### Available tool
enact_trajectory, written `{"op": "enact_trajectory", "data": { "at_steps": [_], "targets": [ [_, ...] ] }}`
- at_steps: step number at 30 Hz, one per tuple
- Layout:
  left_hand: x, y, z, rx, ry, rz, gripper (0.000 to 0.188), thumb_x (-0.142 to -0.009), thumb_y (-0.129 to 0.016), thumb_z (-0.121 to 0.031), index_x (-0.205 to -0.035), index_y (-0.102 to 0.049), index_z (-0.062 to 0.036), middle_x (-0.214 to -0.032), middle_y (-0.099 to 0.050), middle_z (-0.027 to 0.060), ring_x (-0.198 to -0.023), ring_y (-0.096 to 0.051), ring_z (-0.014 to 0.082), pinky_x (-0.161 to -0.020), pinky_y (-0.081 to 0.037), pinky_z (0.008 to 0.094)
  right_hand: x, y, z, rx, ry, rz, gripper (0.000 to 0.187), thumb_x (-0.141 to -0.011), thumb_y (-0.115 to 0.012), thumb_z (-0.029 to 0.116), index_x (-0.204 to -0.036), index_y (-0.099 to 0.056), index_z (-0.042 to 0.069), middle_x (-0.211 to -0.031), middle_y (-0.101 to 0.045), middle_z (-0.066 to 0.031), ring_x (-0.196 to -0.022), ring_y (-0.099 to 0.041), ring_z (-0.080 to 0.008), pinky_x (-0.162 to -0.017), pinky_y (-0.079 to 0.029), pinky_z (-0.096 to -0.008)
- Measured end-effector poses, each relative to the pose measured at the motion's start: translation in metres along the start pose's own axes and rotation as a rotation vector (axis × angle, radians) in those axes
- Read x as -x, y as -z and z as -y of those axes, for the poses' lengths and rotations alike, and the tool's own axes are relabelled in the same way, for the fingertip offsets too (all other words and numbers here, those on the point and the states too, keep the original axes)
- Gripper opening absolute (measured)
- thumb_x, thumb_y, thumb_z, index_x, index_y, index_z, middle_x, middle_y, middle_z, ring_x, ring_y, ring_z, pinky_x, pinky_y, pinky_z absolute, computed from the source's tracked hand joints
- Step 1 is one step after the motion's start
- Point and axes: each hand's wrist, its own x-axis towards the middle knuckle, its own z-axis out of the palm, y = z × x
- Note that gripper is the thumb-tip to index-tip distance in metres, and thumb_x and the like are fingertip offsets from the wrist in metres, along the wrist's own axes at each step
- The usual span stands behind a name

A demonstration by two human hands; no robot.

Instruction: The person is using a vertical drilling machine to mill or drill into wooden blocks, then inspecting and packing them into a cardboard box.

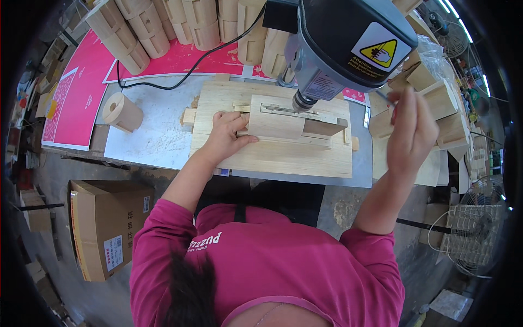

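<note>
My left hand (229, 132) is closed on the left end of a pale rounded wooden piece (272, 124), its thumb along the near side. The piece lies in a wooden jig with a metal-lined slot, fixed to a flat wooden board (245, 162). Directly above the slot is the chuck (303, 102) of a bench drill press (338, 43); whether the bit touches the wood cannot be made out. My right hand (411, 133) is raised to the right of the drill press, somewhat blurred, its bent fingers around the end of a metal lever (384, 98).
One wooden cylinder with a hole (123, 112) stands at the table's left. Several stacked wooden cylinders (201, 24) line the back, on pink sheets (81, 101). A black cable (185, 82) crosses the table. Wooden pieces (436, 98) crowd the right; a cardboard box (106, 223) sits on the floor.
</note>
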Motion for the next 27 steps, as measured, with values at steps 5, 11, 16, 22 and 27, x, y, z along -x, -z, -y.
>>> {"op": "enact_trajectory", "data": {
  "at_steps": [5, 11, 16, 22, 27],
  "targets": [
    [0.002, -0.001, 0.004, -0.008, -0.007, 0.001, 0.050, -0.064, -0.076, -0.026, -0.109, -0.060, -0.0112, -0.077, -0.053, 0.0004, -0.079, -0.052, 0.0182, -0.083, -0.028, 0.0358, 0.062, -0.026, -0.020, -0.117, -0.064, -0.001, 0.021, -0.090, -0.045, 0.005, -0.095, -0.062, -0.005, -0.064, -0.055, -0.0081, -0.056, -0.051, -0.0125, -0.054, -0.039, -0.0237],
    [-0.002, 0.001, -0.003, -0.008, -0.009, 0.003, 0.048, -0.064, -0.076, -0.026, -0.106, -0.061, -0.0112, -0.075, -0.053, -0.0005, -0.079, -0.052, 0.0174, -0.082, -0.027, 0.0355, 0.092, -0.077, -0.061, -0.329, 0.043, -0.105, 0.020, -0.087, -0.045, 0.003, -0.097, -0.061, -0.004, -0.064, -0.052, -0.0094, -0.058, -0.052, -0.0157, -0.054, -0.039, -0.0265],
    [0.000, 0.000, -0.001, -0.055, -0.005, -0.020, 0.045, -0.063, -0.076, -0.030, -0.102, -0.062, -0.0134, -0.072, -0.052, -0.0021, -0.076, -0.052, 0.0152, -0.078, -0.026, 0.0344, 0.086, -0.062, -0.063, -0.153, 0.202, -0.091, 0.016, -0.086, -0.045, 0.002, -0.087, -0.060, -0.004, -0.063, -0.050, -0.0092, -0.055, -0.049, -0.0160, -0.051, -0.036, -0.0262],
    [-0.003, -0.007, -0.012, -0.109, -0.002, -0.053, 0.045, -0.061, -0.076, -0.032, -0.100, -0.063, -0.0131, -0.071, -0.051, -0.0012, -0.074, -0.051, 0.0172, -0.075, -0.027, 0.0352, -0.006, -0.008, -0.003, -0.180, -0.161, -0.089, 0.028, -0.090, -0.048, 0.020, -0.077, -0.059, -0.002, -0.057, -0.049, -0.0036, -0.053, -0.042, -0.0076, -0.051, -0.035, -0.0261],
    [-0.020, -0.033, -0.029, -0.084, -0.028, -0.058, 0.047, -0.061, -0.076, -0.034, -0.101, -0.063, -0.0140, -0.071, -0.052, -0.0004, -0.073, -0.051, 0.0184, -0.074, -0.027, 0.0361, -0.093, -0.015, -0.054, -0.110, -0.067, -0.018, 0.032, -0.087, -0.049, 0.025, -0.072, -0.056, -0.002, -0.062, -0.054, -0.0044, -0.059, -0.046, -0.0084, -0.057, -0.037, -0.0250]
  ]
}}
